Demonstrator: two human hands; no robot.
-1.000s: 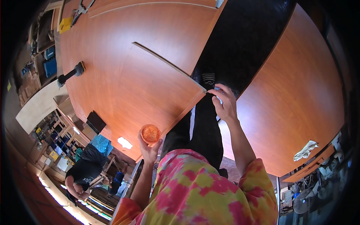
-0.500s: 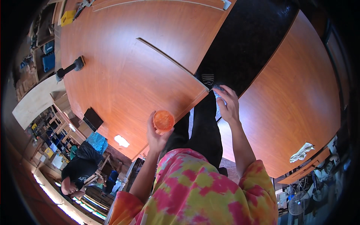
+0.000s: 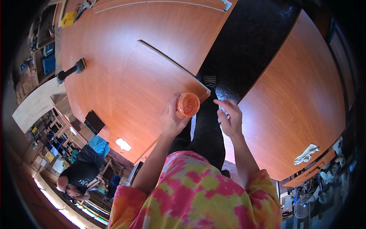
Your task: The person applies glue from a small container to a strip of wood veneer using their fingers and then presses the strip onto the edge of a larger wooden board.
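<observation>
Two bare hands are at work in front of me, and the fingers of the left hand (image 3: 173, 121) curl round a translucent orange round cup (image 3: 188, 104), closed far enough to grip its side, with its mouth turned up. The right hand (image 3: 232, 121) is loosely open, index finger reaching forward and thumb well apart from it; I see nothing between those two, though I cannot tell what the curled fingers behind may hide. The cup is near the corner of a flat orange-brown wood-grain panel with a pale edge (image 3: 171, 82), and the right hand is just beyond that corner, above the black trouser leg (image 3: 207, 131). I judge the step in hand to be close work at this corner, the cup kept within reach; the next move calls for a steady, level left grip and a careful right fingertip. Farther right lies another glossy orange-brown panel (image 3: 293, 103) with a crumpled whitish cloth (image 3: 307, 154) on it; away to the left, a co-worker in a dark shirt (image 3: 82, 176) bends forward.
</observation>
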